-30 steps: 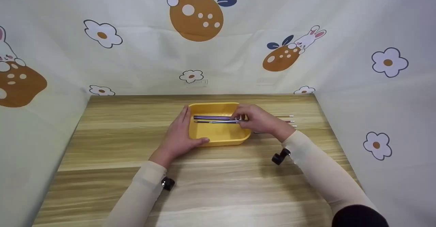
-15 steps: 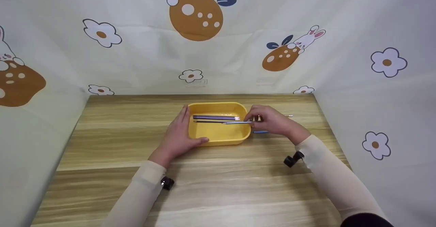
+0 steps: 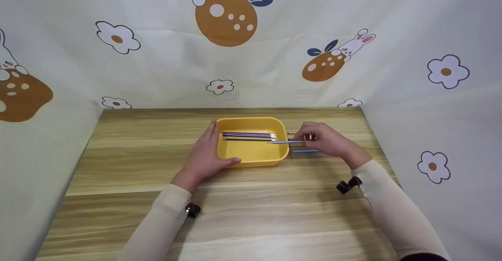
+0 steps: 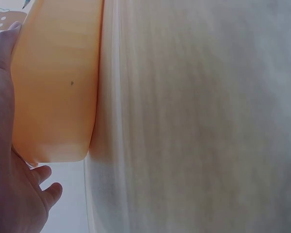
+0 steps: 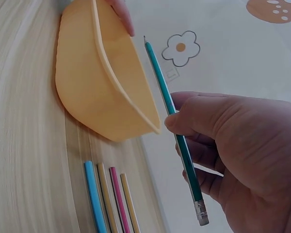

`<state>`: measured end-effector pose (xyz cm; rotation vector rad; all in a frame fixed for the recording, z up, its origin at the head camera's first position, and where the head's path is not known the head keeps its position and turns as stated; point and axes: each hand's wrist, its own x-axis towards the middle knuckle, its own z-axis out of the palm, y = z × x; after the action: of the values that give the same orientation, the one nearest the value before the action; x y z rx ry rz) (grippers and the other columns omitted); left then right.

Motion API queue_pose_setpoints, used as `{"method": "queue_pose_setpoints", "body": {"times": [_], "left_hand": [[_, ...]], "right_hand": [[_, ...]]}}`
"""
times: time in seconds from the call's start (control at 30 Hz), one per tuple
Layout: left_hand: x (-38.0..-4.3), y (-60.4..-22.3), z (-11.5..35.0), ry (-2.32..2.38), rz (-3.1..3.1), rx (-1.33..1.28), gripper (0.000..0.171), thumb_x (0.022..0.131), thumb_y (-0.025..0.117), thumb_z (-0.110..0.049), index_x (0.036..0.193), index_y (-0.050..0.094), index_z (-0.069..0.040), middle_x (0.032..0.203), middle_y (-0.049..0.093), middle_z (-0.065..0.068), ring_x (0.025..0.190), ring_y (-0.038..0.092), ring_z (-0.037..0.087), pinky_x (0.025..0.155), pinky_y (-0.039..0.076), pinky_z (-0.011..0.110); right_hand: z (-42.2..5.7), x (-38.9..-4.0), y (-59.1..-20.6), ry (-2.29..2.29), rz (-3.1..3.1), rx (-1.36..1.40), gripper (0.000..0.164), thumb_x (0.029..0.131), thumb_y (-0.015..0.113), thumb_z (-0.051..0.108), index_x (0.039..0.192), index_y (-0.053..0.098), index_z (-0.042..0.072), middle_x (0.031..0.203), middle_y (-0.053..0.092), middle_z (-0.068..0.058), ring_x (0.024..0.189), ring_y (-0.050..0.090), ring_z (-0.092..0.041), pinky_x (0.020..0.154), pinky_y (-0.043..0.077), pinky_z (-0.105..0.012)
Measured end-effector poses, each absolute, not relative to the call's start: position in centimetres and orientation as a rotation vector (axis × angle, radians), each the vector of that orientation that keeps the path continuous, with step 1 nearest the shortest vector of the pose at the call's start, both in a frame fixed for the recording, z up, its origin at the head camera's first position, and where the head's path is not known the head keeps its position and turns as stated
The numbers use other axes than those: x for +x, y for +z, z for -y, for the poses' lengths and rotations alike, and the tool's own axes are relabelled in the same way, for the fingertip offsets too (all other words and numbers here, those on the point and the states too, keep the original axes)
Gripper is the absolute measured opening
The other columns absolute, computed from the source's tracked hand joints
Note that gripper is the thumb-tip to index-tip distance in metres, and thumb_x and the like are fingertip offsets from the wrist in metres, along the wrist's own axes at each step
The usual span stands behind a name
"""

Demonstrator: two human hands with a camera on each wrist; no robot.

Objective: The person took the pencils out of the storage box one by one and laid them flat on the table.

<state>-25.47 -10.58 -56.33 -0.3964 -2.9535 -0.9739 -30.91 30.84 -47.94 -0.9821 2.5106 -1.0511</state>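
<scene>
A yellow plastic bin stands on the table. Gripping its left end is my left hand, the thumb at the near rim and the fingers along the outer wall. My right hand is just past the bin's right rim, pinching a teal pencil between thumb and fingers. The pencil's sharp tip points left and overlaps the bin in the head view; its eraser end shows below the hand in the right wrist view. Inside the bin, several dark and purple pencils lie side by side.
On the table right of the bin lie a blue pencil, a pink pencil and two tan pencils, side by side. A printed cloth rises along the table's back and sides.
My right hand has moved right, from over the bin to outside its right rim, bringing the teal pencil along. My left hand and the bin have stayed in place.
</scene>
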Motion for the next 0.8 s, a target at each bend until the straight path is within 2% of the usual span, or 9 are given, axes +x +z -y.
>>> {"method": "queue_pose_setpoints", "body": {"times": [0.17,0.57,0.8], "left_hand": [[-25.5,-56.4,10.6,-0.966,2.95,-0.404,0.143,0.082,0.077,-0.086,0.177,0.009,-0.004,0.186,0.008,0.015,0.169,0.017,0.038,0.135,0.021,0.055],[-25.4,-56.4,10.6,-0.988,2.946,-0.39,0.14,0.084,0.084,-0.076,0.178,0.009,-0.004,0.186,0.006,0.015,0.169,0.015,0.038,0.135,0.021,0.057],[-25.4,-56.3,10.5,-0.99,2.944,-0.384,0.14,0.083,0.084,-0.076,0.178,0.009,-0.005,0.186,0.006,0.014,0.169,0.015,0.038,0.134,0.02,0.058]], "right_hand": [[-32.1,-30.8,-48.1,-1.026,-2.539,-0.951,0.03,0.101,0.074,-0.004,0.118,0.086,0.018,0.107,0.075,-0.006,0.088,0.06,-0.021,0.076,0.05,-0.029],[-35.0,-30.3,-48.4,-0.986,-2.57,-0.876,0.028,0.101,0.074,-0.006,0.119,0.085,0.012,0.109,0.076,-0.008,0.091,0.061,-0.019,0.079,0.051,-0.028],[-36.3,-29.9,-48.9,-0.976,-2.583,-0.845,0.03,0.101,0.072,-0.005,0.118,0.085,0.015,0.108,0.076,-0.007,0.092,0.062,-0.017,0.08,0.051,-0.029]]}}
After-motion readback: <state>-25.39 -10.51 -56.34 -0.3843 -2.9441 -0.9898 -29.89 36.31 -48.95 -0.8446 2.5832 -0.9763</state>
